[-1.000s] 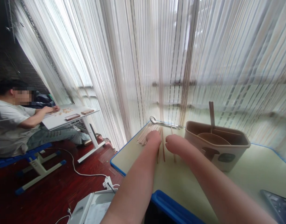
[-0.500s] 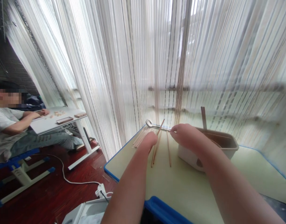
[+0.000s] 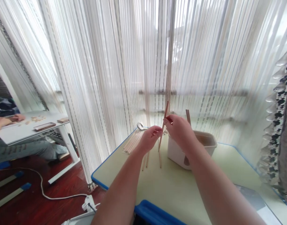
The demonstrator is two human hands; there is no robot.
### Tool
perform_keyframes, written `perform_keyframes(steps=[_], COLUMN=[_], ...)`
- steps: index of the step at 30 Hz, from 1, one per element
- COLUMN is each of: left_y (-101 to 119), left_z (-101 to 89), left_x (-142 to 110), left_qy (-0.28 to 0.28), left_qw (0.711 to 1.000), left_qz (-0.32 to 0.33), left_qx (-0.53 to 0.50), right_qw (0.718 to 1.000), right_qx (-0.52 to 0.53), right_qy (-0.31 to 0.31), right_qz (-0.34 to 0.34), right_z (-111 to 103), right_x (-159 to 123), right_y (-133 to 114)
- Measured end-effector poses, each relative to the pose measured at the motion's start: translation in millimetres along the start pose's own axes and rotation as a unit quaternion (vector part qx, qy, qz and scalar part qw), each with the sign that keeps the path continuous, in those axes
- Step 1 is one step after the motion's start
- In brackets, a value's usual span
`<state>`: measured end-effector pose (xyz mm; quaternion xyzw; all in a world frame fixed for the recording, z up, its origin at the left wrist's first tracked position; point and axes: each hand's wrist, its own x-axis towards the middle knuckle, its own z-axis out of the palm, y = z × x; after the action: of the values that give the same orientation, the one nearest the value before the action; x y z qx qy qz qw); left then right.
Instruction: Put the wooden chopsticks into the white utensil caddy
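My right hand (image 3: 177,126) pinches a brown chopstick (image 3: 166,109) near its upper part, holding it steeply tilted above the table. Lower down, the closed fingers of my left hand (image 3: 151,137) are on the same chopstick. Just beyond my left hand, a perforated metal spoon (image 3: 140,126) lies at the table's back edge, its handle partly hidden. A row of pale chopsticks (image 3: 134,140) rests to the left. Single chopsticks (image 3: 160,160) lie below my hands. A light bin (image 3: 177,153) stands beside my right hand, with a dark pair of chopsticks (image 3: 188,116) sticking up from it.
The pale table (image 3: 171,190) has a blue rim, with a sheer curtain (image 3: 106,78) right behind it. A flat grey item (image 3: 249,197) lies at the right. Leftward, another person's hand (image 3: 18,117) rests at a white table (image 3: 14,132). A cable (image 3: 63,197) crosses the floor.
My right hand has left the spoon's handle and come up to the chopstick, meeting my left hand there. The view has swung right, so the other person is mostly out of frame.
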<state>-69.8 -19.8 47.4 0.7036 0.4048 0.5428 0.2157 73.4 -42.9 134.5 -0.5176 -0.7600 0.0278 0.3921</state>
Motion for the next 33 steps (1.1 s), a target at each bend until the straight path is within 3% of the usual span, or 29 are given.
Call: perform_keyframes(steps=[3, 5, 9, 17, 24, 28, 30, 33], left_y=[6, 15, 46, 99, 109, 105, 103, 94], left_z=[17.5, 30.7, 51.7, 79.8, 105.0, 106.4, 99.9, 82.5], left_x=[-2, 0, 17, 65, 90, 88, 89, 96], left_qy=[0.061, 0.073, 0.052, -0.029, -0.055, -0.072, -0.051, 0.053], left_qw=[0.998, 0.997, 0.996, 0.988, 0.977, 0.971, 0.971, 0.978], left_qz=[0.016, 0.030, 0.074, 0.147, 0.207, 0.218, 0.221, 0.188], left_qx=[-0.016, -0.024, -0.021, -0.028, 0.024, 0.064, 0.077, 0.068], right_qw=[0.999, 0.998, 0.994, 0.965, 0.954, 0.957, 0.960, 0.963], right_qx=[0.009, 0.036, 0.086, 0.163, 0.169, 0.154, 0.152, 0.152], right_qy=[0.039, 0.040, 0.062, 0.205, 0.248, 0.243, 0.234, 0.222], right_qz=[-0.032, -0.037, -0.011, 0.004, 0.006, 0.019, 0.017, 0.022], right_z=[-18, -32, -61, -107, -114, -111, -109, -103], right_x=[-2, -3, -4, -12, -9, -7, -5, -2], right_y=[2, 6, 21, 53, 78, 87, 90, 95])
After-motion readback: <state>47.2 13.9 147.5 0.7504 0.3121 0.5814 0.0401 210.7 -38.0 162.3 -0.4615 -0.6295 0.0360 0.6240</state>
